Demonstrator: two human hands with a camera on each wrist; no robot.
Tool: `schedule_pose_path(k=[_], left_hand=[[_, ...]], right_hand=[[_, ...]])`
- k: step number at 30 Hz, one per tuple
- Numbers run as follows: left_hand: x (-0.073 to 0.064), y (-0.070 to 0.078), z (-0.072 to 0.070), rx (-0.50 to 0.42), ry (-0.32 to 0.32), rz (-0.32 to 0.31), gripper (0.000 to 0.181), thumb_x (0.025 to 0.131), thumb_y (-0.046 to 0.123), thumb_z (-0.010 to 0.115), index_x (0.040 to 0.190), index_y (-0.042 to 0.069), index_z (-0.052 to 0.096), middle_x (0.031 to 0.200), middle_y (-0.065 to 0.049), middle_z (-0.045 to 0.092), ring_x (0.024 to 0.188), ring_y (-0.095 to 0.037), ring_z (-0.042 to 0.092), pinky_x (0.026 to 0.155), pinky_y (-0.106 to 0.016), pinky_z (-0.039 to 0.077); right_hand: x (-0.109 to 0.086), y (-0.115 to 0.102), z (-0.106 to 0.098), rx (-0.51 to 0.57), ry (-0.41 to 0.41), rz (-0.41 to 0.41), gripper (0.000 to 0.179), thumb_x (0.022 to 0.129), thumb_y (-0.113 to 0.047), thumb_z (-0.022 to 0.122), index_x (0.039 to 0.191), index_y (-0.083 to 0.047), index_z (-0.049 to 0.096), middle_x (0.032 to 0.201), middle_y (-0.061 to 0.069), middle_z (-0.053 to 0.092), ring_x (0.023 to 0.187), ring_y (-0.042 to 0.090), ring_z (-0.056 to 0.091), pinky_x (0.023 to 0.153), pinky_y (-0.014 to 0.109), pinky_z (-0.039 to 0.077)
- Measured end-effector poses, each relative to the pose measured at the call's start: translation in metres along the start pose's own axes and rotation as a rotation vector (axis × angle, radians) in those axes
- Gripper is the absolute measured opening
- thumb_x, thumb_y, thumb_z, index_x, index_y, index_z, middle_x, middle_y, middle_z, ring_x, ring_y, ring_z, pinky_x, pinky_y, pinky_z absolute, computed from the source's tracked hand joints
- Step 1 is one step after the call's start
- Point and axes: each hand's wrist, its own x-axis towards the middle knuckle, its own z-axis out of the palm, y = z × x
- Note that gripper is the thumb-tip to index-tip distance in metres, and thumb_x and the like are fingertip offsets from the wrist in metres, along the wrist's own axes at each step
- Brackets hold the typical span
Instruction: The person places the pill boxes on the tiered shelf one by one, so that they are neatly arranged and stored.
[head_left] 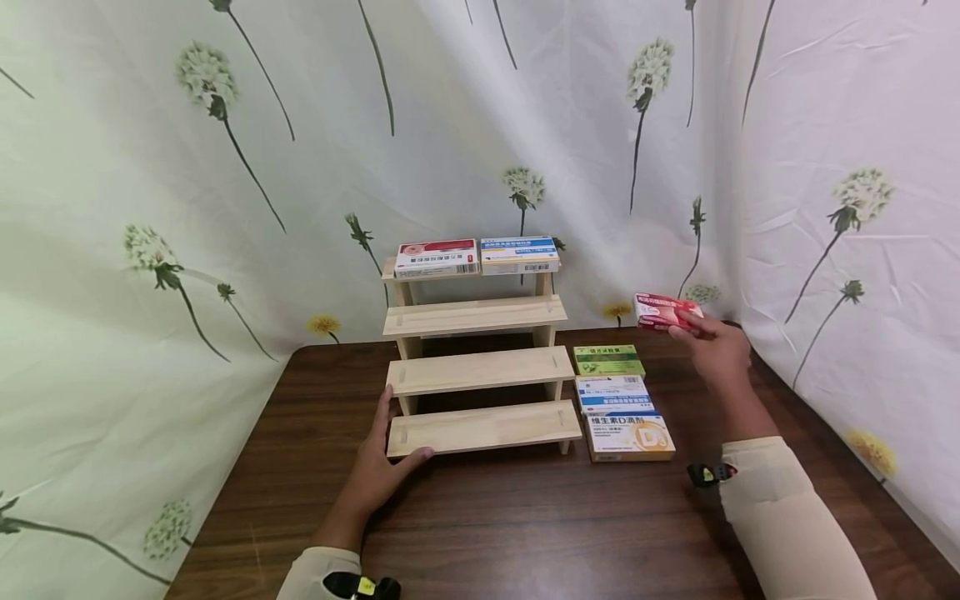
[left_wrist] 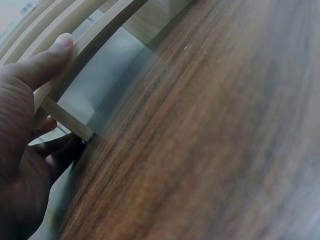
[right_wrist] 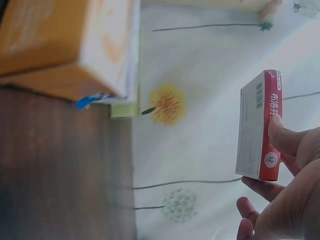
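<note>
My right hand (head_left: 716,350) pinches a red and white medicine box (head_left: 666,312) above the right side of the table. In the right wrist view, the thumb presses the red side of that box (right_wrist: 272,125) and other fingers lie under its end. My left hand (head_left: 381,462) grips the lower left corner of a four-step wooden display rack (head_left: 483,427). The left wrist view has the thumb (left_wrist: 62,42) on the lowest step's front edge, with fingers behind the side support. On the top step lie a red-and-white box (head_left: 437,259) and a blue-and-white box (head_left: 519,255).
Right of the rack, a green box (head_left: 609,361), a blue-and-white box (head_left: 615,393) and a white and orange vitamin D box (head_left: 630,437) lie in a column on the brown wooden table (head_left: 510,533). A dandelion-print curtain (head_left: 450,150) encloses the back and sides.
</note>
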Motion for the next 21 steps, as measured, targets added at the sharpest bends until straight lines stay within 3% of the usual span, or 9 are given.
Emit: schedule_pose_path(k=[4, 13, 21], left_hand=[[0.000, 0.001, 0.000, 0.009, 0.002, 0.002, 0.123, 0.094, 0.033, 0.090, 0.175, 0.045, -0.001, 0.174, -0.026, 0.037, 0.154, -0.047, 0.049, 0.120, -0.069, 0.040], [0.000, 0.000, 0.000, 0.008, 0.001, 0.007, 0.123, 0.094, 0.033, 0.090, 0.175, 0.045, -0.002, 0.175, -0.027, 0.035, 0.155, -0.048, 0.048, 0.120, -0.069, 0.040], [0.000, -0.002, 0.001, 0.003, -0.004, -0.002, 0.123, 0.094, 0.033, 0.089, 0.174, 0.047, -0.002, 0.179, -0.025, 0.028, 0.158, -0.048, 0.042, 0.123, -0.071, 0.036]], right_hand=[[-0.004, -0.011, 0.001, -0.010, 0.024, -0.032, 0.056, 0.104, -0.049, 0.073, 0.152, -0.024, 0.060, 0.173, 0.015, 0.044, 0.162, 0.045, 0.038, 0.126, 0.078, 0.010], [-0.020, -0.030, -0.001, -0.006, 0.076, -0.147, 0.054, 0.101, -0.044, 0.079, 0.147, -0.017, 0.066, 0.162, 0.022, 0.054, 0.158, 0.048, 0.044, 0.125, 0.082, 0.005], [-0.031, -0.040, 0.005, -0.018, 0.118, -0.272, 0.049, 0.099, -0.039, 0.083, 0.140, -0.013, 0.072, 0.154, 0.024, 0.060, 0.149, 0.051, 0.052, 0.119, 0.080, 0.016]])
